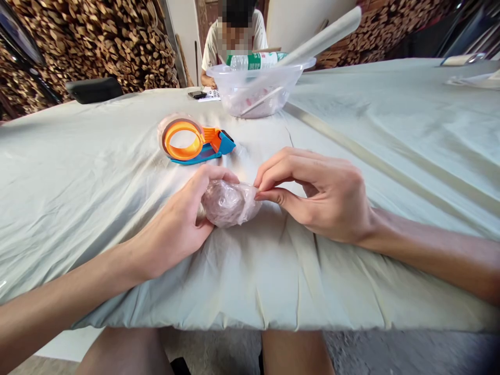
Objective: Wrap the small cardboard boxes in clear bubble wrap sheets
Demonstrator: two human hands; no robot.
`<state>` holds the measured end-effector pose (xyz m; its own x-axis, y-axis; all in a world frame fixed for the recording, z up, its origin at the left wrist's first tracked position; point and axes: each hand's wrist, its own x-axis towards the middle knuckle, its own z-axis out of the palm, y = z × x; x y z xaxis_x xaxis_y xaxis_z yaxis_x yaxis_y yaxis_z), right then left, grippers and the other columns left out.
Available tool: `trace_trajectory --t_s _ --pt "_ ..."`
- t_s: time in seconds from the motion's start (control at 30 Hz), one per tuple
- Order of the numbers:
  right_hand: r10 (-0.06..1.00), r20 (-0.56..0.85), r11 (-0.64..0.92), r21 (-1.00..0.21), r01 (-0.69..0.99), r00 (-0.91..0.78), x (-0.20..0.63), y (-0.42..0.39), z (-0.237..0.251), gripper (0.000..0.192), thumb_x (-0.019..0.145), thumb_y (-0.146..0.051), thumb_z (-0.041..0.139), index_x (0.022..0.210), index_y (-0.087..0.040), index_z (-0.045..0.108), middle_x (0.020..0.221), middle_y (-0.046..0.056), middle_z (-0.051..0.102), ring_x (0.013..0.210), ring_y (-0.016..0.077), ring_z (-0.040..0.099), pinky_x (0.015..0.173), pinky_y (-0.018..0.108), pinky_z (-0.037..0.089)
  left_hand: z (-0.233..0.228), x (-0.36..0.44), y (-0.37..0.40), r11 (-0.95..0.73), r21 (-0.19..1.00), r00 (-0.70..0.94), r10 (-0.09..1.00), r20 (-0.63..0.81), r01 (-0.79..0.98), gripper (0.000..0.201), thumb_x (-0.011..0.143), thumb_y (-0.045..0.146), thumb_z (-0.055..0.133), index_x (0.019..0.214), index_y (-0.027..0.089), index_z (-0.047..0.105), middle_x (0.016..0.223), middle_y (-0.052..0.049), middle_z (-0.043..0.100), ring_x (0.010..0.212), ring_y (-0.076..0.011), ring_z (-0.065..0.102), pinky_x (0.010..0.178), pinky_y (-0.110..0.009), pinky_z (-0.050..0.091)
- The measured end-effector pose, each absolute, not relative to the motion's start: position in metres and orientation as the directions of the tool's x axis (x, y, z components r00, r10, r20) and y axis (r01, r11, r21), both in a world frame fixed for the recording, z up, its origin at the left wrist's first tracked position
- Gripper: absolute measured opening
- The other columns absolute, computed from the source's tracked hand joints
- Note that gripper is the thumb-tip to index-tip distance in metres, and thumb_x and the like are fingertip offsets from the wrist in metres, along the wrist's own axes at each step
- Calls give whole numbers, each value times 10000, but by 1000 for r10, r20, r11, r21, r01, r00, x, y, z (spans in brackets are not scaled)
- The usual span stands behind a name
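A bundle of clear bubble wrap (225, 204), rolled into a lump, rests on the cloth near the table's front edge. My left hand (183, 221) is curled round its left side, thumb below and fingers over the top. At the bundle's right end, my right hand (316, 192) pinches a loose edge of the wrap between thumb and fingertips. Whatever lies inside the wrap cannot be made out. Just beyond my left hand is an orange and blue tape dispenser (213, 146) carrying a roll of clear tape.
A clear plastic basin (258, 86) holds a green-labelled bottle (258, 61) and a long pale roll (332, 32). Behind it sits another person (209, 49), with a phone (197, 95) nearby. A black case (94, 90) lies far left on the pale tablecloth (97, 151).
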<state>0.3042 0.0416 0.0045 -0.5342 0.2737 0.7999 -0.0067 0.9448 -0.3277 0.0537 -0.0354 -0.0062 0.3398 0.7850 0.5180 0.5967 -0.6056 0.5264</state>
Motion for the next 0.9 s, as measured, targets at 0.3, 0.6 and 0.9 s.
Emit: trace_trajectory --t_s 0.3,0.6,0.9 --pt "339 807 929 -368 37 -484 305 41 0 153 1075 -169 754 943 -218 695 996 36 782 925 156 767 796 283 639 -7 48 -29 -554 584 302 826 476 593 481 933 222 731 1370 275 536 1229 -36 710 1029 -194 754 941 -352 683" --pt "162 869 987 -130 99 -468 311 46 4 169 1059 -74 727 1029 -231 672 979 11 746 885 152 744 817 306 624 -3 47 -38 -603 399 350 761 545 691 557 943 306 827 1411 248 531 1544 -102 631 1447 -298 656 1206 -436 615" --pt "71 798 989 23 148 -599 317 53 5 146 1067 -65 735 1144 -185 762 1197 60 811 1107 138 797 997 242 643 -7 42 -36 -724 269 469 638 611 635 473 993 184 742 1417 262 546 1479 -75 688 1483 -294 661 1115 -412 679"
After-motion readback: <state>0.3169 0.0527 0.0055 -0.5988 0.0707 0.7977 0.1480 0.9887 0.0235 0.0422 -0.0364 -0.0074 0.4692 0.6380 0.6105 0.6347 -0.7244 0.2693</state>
